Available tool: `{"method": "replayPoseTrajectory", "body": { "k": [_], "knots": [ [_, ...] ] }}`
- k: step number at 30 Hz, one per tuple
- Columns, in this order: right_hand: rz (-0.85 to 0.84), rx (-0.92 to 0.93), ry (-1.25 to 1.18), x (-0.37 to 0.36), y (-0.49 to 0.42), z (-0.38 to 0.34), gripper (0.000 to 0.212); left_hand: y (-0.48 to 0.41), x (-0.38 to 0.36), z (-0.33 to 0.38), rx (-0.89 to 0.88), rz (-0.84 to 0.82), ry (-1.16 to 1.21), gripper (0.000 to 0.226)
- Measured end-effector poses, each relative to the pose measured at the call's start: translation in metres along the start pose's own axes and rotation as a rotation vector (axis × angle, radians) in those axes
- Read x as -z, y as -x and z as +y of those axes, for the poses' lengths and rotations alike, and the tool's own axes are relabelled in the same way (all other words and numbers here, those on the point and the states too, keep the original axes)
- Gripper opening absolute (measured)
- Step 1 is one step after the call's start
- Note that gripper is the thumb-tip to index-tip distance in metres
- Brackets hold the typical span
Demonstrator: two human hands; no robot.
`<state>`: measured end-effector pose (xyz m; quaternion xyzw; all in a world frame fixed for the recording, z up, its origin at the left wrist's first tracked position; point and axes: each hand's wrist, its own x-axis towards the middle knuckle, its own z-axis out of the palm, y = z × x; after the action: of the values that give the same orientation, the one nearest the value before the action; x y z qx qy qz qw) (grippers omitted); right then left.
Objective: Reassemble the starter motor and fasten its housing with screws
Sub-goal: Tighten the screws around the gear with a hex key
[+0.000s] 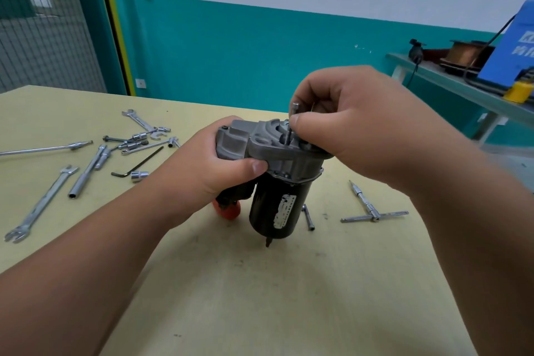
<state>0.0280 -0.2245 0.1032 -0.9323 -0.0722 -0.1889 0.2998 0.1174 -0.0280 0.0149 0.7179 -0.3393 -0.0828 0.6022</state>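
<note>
1. Forearms come in from both bottom corners and meet mid-frame over the starter motor [277,199]. It stands on end on the table [260,298], black body down, grey housing [260,147] on top.
2. Left hand [231,165] is wrapped round the left side of the housing, thumb across the front, steadying the whole thing.
3. Right hand [346,124] is mostly curled, fingertips pinching a long screw [289,136] just above the housing, so that's clearly the working hand.
4. Key bit: the screw's long axis is near vertical, roughly in line with the motor body. Its tip is at or inside the housing opening, but I can't tell how deep. My guess is the next move is straight down, then a twist.
5. Nothing sits in that path. A T-handle wrench [372,211] lies lower right of the motor, and a short metal rod [308,217] just beside the body. The hex key [138,165] and a heap of spanners and sockets [138,139] are off left, well apart.
</note>
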Motion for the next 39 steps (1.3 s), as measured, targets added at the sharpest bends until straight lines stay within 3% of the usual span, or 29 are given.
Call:
{"method": "replayPoseTrajectory", "body": {
  "k": [8, 14, 21, 23, 25, 28, 30, 34, 39],
  "knots": [
    [-0.014, -0.072, -0.09, -0.004, -0.003, 0.002, 0.006, -0.002, 0.002, -0.004, 0.022, 0.029, -0.021, 0.051],
    [-0.08, -0.062, 0.083, 0.004, -0.001, -0.001, 0.013, -0.003, 0.002, -0.003, 0.011, 0.009, -0.029, 0.037],
    [-0.022, -0.006, 0.019, 0.039, 0.005, 0.006, 0.013, -0.004, 0.003, -0.008, 0.005, 0.019, -0.03, 0.03],
    [-0.112, -0.047, 0.092, 0.051, 0.003, 0.017, 0.01, -0.003, 0.003, -0.007, 0.008, 0.013, 0.002, 0.03],
    [-0.306, -0.176, 0.226, 0.05, -0.004, 0.032, 0.014, -0.004, 0.004, -0.009, 0.009, 0.017, 0.012, 0.036],
    [-0.635, -0.361, 0.431, 0.017, -0.012, 0.062, 0.016, -0.004, 0.007, -0.015, 0.014, 0.015, 0.04, 0.042],
    [-0.751, -0.399, 0.497, -0.015, -0.013, 0.078, 0.019, -0.004, 0.009, -0.016, 0.005, -0.005, 0.051, 0.038],
    [-0.769, -0.374, 0.611, -0.054, -0.013, 0.086, 0.037, -0.004, 0.012, -0.018, 0.006, -0.03, 0.04, 0.04],
    [-0.755, -0.385, 0.651, -0.059, -0.013, 0.089, 0.026, -0.004, 0.012, -0.019, -0.001, -0.06, 0.013, 0.048]
  ]
}}
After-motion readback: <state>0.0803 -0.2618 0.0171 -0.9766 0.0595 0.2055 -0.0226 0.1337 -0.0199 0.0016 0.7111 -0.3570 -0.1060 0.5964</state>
